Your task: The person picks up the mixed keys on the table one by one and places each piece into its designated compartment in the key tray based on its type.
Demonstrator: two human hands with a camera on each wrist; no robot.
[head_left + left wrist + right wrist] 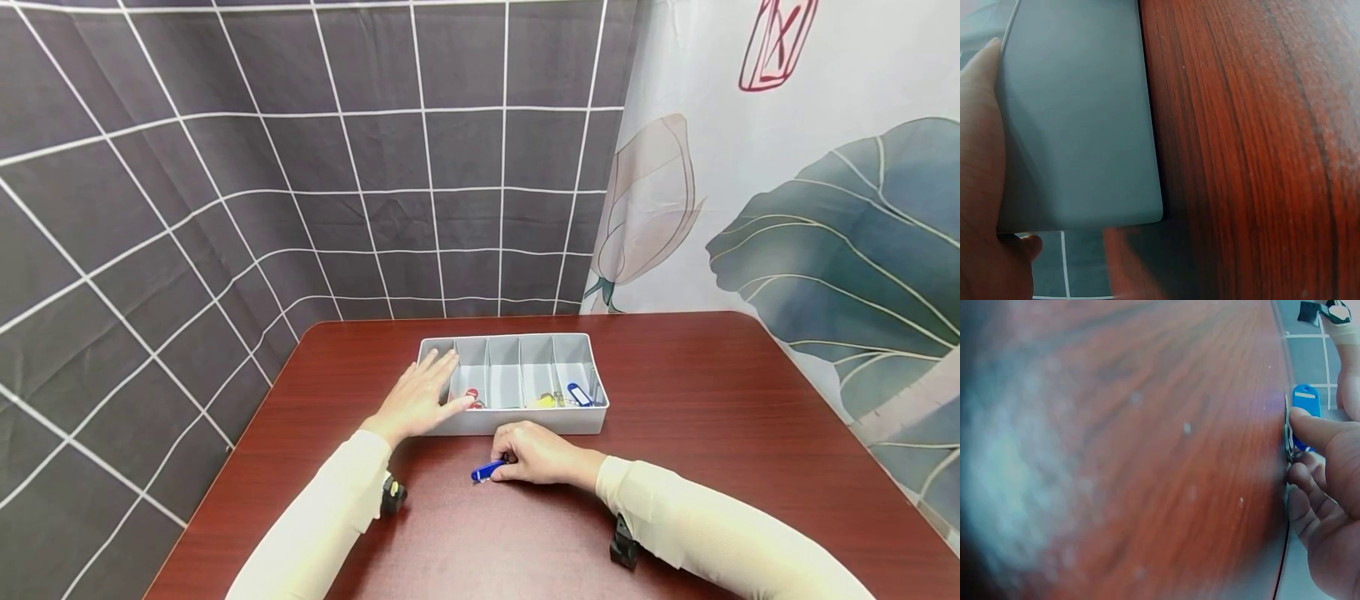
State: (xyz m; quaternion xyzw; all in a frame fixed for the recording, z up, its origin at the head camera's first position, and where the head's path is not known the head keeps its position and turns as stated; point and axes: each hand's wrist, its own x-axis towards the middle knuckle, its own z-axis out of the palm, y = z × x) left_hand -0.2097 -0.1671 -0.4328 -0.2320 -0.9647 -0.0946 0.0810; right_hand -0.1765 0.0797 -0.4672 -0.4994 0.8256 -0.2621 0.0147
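Note:
A light grey organizer box (525, 422) with several compartments stands on the table. My left hand (420, 396) rests over its left end with fingers extended, the thumb reaching across the front rim. In the left wrist view that hand (982, 181) lies along the box's grey wall (1079, 125). Just in front of the box, my right hand (536, 454) pinches a blue key tag (487, 472) low over the tabletop. The right wrist view shows the tag (1305, 400) at the thumb, with a metal ring (1288, 440) beside it.
Inside the box lie red tags (472, 396) near the left, a yellow tag (546, 402) further right and another blue key tag (579, 394) in the right-end compartment. The reddish-brown table (697, 433) reaches back to a grey gridded curtain (465, 158).

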